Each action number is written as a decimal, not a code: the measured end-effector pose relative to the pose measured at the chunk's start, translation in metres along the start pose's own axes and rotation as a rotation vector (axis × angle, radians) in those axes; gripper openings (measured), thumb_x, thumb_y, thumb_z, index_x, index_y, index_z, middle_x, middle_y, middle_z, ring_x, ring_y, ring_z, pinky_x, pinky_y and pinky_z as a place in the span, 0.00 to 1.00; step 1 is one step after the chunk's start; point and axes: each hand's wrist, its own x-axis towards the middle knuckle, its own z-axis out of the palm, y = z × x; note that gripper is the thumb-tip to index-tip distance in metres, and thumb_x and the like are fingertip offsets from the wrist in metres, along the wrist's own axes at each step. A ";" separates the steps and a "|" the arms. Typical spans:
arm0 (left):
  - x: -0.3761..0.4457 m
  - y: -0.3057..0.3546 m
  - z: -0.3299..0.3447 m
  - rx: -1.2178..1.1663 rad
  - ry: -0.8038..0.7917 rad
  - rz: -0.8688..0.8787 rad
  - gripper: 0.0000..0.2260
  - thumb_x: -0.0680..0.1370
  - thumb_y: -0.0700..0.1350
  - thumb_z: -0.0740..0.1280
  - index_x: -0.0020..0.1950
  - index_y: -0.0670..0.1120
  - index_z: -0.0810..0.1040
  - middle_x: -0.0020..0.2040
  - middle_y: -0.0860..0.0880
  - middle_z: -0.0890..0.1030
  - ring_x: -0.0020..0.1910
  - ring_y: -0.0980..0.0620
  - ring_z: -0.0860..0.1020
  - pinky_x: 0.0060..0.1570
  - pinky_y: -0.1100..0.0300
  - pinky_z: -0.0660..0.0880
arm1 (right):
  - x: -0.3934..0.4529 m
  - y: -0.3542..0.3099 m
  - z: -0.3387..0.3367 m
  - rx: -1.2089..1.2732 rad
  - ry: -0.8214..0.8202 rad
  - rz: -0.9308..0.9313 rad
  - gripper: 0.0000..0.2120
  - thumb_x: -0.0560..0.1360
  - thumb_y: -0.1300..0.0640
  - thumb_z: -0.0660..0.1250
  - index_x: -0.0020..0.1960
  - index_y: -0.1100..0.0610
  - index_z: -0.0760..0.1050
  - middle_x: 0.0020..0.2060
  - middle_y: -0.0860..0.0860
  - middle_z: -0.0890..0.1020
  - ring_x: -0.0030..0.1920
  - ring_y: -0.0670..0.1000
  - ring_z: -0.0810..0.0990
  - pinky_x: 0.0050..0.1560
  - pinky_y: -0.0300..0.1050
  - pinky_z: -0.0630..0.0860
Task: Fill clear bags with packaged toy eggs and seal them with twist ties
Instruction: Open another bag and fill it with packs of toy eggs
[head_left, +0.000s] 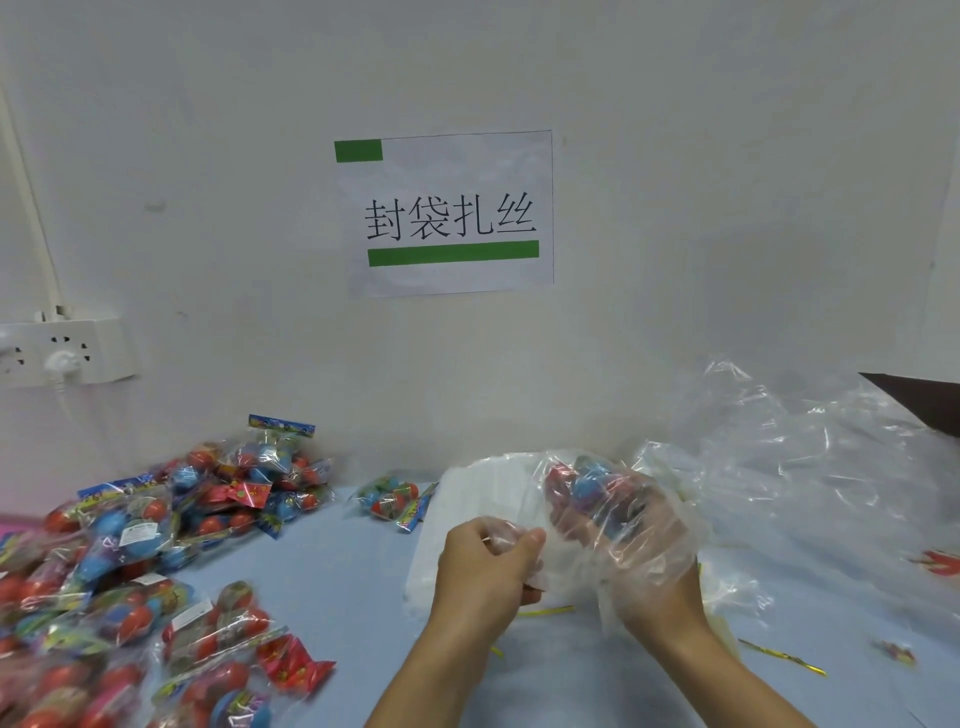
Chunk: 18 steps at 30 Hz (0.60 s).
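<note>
Egg packs (130, 545) heaped left, crumpled plastic (810, 457) right, twist tie (779, 656) nearby.

wall sign (447, 213) | text: 封袋扎丝 | toy packet print: unreadable

A clear bag (618, 525) is draped over the right hand (639, 540), which is inside it around a red and blue toy egg pack (582, 480). The left hand (483, 566) pinches the bag's edge. A heap of egg packs (135, 561) lies left of the hands; gold twist ties (779, 657) lie below and right of them.
</note>
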 end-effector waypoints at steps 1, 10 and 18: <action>0.000 0.000 0.000 0.010 -0.002 0.007 0.07 0.77 0.42 0.72 0.47 0.39 0.76 0.38 0.44 0.83 0.27 0.57 0.80 0.31 0.62 0.77 | 0.002 0.004 0.000 -0.003 0.001 0.039 0.18 0.68 0.68 0.78 0.49 0.50 0.77 0.42 0.41 0.86 0.44 0.41 0.85 0.44 0.34 0.79; 0.001 0.012 -0.006 -0.165 0.044 -0.110 0.13 0.84 0.49 0.59 0.55 0.41 0.77 0.48 0.42 0.83 0.40 0.44 0.82 0.37 0.54 0.79 | 0.016 0.012 0.004 0.236 0.073 0.520 0.10 0.70 0.55 0.79 0.47 0.55 0.82 0.35 0.48 0.86 0.32 0.44 0.83 0.34 0.35 0.76; -0.009 -0.005 0.004 0.240 -0.380 -0.020 0.11 0.82 0.37 0.59 0.52 0.40 0.82 0.46 0.45 0.86 0.42 0.50 0.85 0.40 0.63 0.78 | 0.010 -0.010 0.017 0.403 -0.115 0.672 0.09 0.73 0.61 0.75 0.50 0.66 0.83 0.41 0.62 0.86 0.40 0.60 0.86 0.40 0.55 0.84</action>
